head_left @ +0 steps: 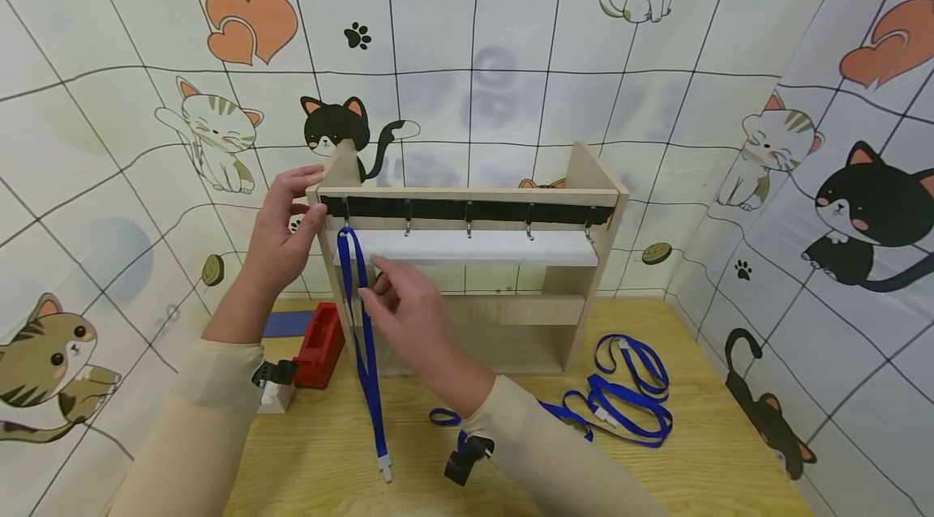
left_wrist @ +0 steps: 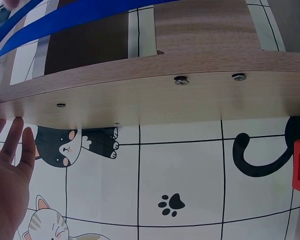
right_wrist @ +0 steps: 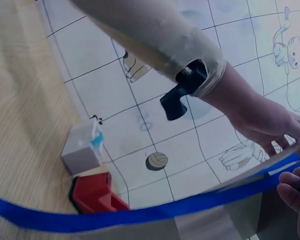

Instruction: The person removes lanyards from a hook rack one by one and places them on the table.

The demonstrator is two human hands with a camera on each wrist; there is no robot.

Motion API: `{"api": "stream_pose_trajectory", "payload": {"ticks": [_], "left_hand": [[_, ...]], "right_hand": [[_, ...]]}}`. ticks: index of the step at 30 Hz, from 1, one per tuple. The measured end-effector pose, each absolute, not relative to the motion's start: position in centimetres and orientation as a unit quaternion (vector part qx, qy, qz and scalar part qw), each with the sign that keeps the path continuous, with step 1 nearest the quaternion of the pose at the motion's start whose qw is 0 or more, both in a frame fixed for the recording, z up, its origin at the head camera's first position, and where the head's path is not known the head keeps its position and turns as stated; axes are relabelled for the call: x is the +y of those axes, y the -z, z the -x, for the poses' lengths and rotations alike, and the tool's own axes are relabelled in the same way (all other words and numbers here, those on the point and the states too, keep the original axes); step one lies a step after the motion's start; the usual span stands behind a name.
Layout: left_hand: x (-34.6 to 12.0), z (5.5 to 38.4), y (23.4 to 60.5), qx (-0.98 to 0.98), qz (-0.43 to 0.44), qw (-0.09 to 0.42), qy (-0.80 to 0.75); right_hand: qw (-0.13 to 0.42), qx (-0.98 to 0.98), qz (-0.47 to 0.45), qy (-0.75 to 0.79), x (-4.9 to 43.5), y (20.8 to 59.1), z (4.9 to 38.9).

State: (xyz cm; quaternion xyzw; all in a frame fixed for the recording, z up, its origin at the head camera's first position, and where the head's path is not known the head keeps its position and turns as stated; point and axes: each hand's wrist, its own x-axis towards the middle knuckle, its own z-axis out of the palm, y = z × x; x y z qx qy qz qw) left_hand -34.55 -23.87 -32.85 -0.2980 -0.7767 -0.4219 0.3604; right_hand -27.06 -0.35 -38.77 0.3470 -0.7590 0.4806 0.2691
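Note:
A wooden rack (head_left: 511, 310) stands on the table, with several metal hooks along a black strip (head_left: 438, 209) near its top. From the leftmost hook hangs a blue lanyard (head_left: 370, 375), its pale clip at the lower end. My left hand (head_left: 280, 229) rests against the rack's upper left corner. Its fingers lie straight against the side panel (left_wrist: 140, 97) in the left wrist view. Just right of the hanging strap is my right hand (head_left: 409, 306), fingers loosely bent, thumb close to the strap. I see no grip on the strap.
More blue lanyards (head_left: 631, 412) lie loose on the table (head_left: 708, 436), right of the rack. A red tape dispenser (head_left: 321, 347), a white box (head_left: 276, 398) and a flat blue item (head_left: 287, 324) sit left of it. Cat-patterned sheeting (head_left: 467, 39) surrounds the table.

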Motion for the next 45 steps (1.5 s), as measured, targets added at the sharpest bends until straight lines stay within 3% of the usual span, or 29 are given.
{"api": "stream_pose_trajectory", "payload": {"ticks": [20,33,45], "left_hand": [[-24.0,34.8,33.1,-0.773,0.3,0.364,0.425],[-24.0,34.7,32.9,-0.77,0.304,0.368,0.423],[-24.0,34.6,32.9,-0.775,0.3,0.362,0.423]], "right_hand": [[0.232,-0.748,-0.243,-0.573,-5.8,37.6,28.1],[0.219,-0.73,-0.206,-0.614,-7.5,37.4,28.6],[0.24,-0.711,-0.214,-0.625,-6.7,37.3,28.2]]}}
